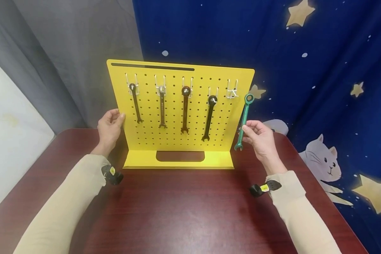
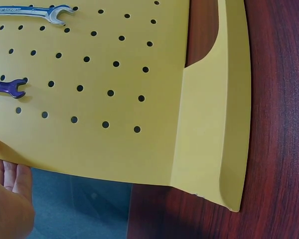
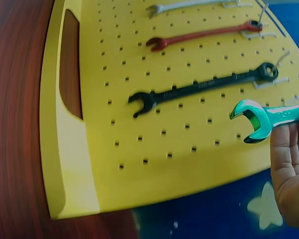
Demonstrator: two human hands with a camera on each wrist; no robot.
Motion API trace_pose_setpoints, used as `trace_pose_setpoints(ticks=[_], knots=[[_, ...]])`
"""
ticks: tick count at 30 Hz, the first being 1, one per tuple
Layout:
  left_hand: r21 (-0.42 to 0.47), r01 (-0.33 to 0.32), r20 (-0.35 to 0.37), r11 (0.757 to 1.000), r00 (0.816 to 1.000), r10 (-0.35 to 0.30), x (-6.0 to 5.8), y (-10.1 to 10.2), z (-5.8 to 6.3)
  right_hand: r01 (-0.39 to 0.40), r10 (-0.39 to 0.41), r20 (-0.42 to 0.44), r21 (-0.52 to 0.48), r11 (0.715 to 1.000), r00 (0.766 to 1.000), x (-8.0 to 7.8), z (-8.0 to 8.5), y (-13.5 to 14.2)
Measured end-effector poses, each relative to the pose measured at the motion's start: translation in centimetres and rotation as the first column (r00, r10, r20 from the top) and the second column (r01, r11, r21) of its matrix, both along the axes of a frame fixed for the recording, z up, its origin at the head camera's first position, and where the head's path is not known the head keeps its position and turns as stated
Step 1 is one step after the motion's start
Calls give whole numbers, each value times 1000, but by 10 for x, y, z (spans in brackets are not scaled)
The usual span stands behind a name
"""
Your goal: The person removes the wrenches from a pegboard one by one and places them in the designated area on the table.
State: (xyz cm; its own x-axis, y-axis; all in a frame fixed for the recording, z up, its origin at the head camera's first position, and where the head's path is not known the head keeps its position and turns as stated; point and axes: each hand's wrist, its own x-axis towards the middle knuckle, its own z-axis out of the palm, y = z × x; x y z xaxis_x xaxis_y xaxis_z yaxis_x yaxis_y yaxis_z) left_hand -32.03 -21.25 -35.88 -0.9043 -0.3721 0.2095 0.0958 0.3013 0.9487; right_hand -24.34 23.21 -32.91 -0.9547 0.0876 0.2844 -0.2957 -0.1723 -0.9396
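Observation:
A yellow pegboard [image 1: 174, 139] stands on the table. My left hand [image 1: 109, 127] pinches its left edge, with the thumb in front and the other fingers behind. In my right hand [image 1: 261, 139] is a green combination wrench [image 1: 245, 118], gripped near its middle just off the board's right edge. Its ring end points up; the open end [image 3: 256, 121] faces down. Close to that ring end, a white hook [image 1: 232, 92] sits at the board's upper right. The nearest hanging wrench is a black one [image 1: 209, 118].
A reddish-brown wrench [image 1: 185, 111], a silver wrench [image 1: 162, 107] and a dark wrench [image 1: 136, 104], purplish in the left wrist view, hang from other hooks. The board's base lies on a dark red table [image 1: 177, 208]. Behind are a grey curtain [image 1: 76, 53] and a blue star-patterned curtain [image 1: 209, 31].

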Motion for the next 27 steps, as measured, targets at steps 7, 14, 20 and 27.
trace_pose_setpoints(ticks=[7, 14, 20, 27], knots=[[14, 0, 3, 1000, 1000, 0, 1, -1, 3, 58, -59, 31, 23, 998, 998, 2, -12, 28], [28, -3, 18, 1000, 1000, 2, 1, -2, 4, 154, -164, 120, 86, 984, 979, -1, -34, 57], [40, 11, 25, 999, 1000, -12, 1, -1, 4, 210, -231, 197, 121, 970, 953, -7, -65, 91], [24, 4, 13, 1000, 1000, -4, 0, 1, 2, 244, -308, 285, 238, 940, 908, -18, -103, 131]])
